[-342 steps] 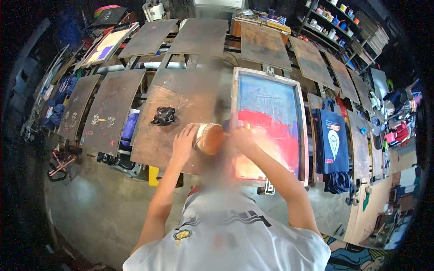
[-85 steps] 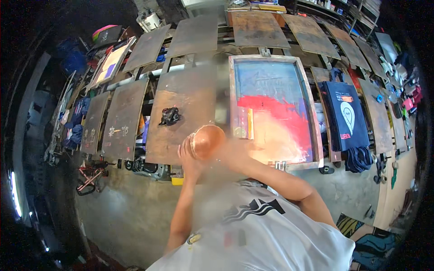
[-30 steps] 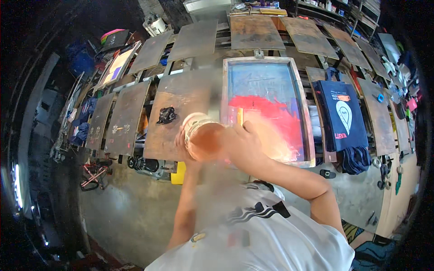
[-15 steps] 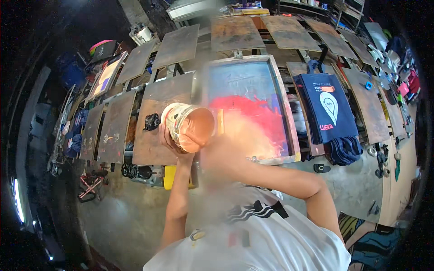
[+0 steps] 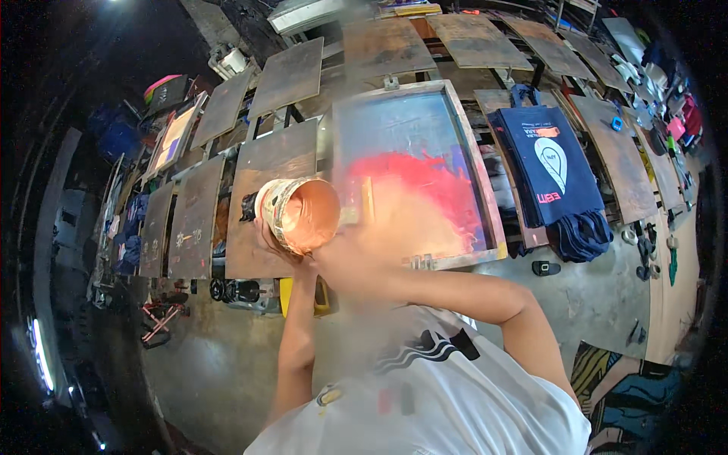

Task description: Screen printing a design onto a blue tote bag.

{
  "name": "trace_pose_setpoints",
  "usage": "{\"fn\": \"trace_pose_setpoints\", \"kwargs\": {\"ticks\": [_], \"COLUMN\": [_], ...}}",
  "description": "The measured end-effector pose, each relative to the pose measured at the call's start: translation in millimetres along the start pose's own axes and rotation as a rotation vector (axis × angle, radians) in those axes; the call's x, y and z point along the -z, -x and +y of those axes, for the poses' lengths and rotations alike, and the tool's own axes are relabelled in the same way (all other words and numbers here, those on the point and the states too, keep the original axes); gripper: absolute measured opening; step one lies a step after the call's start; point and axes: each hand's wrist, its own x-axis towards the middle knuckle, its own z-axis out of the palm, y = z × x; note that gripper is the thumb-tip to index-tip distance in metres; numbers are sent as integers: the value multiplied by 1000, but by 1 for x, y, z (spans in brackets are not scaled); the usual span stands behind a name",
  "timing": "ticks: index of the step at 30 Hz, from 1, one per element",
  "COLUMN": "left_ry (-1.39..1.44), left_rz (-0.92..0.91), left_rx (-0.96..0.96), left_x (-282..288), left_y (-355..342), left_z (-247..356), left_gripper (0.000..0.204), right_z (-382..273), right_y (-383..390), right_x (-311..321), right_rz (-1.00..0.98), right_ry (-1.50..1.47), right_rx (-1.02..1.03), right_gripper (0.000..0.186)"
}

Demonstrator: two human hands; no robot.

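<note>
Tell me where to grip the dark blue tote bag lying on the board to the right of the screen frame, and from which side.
Grip the dark blue tote bag by its handle loops at the far top edge, coming from above. The body lies flat on the board, offering little to pinch, and its lower part hangs bunched over the near edge.

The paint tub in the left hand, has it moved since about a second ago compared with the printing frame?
Yes. The paint tub has tipped so its open mouth faces up toward the camera, and it sits closer to the left edge of the printing frame, held up by the left hand.
</note>
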Motion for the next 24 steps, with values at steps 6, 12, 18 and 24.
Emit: {"fn": "trace_pose_setpoints", "kwargs": {"ticks": [6,12,18,24], "left_ry": [-233,-120,-143,-100], "left_rz": [-80,-102,-192,-180], "left_rx": [-30,-45,57,144], "left_x": [20,42,55,63], "left_y": [21,7,19,-7], "left_z": [-31,-45,-97,-133], "left_gripper": [82,77,76,75], "right_z": [2,22,32,19], "right_y": [-31,-74,-110,-133], "right_x": [-18,-26,-31,-63], "right_rz": [50,-127,78,219], "right_ry": [-282,-1313,-38,767], "right_rx": [38,-569,-71,216], "right_gripper": [29,31,27,16]}}
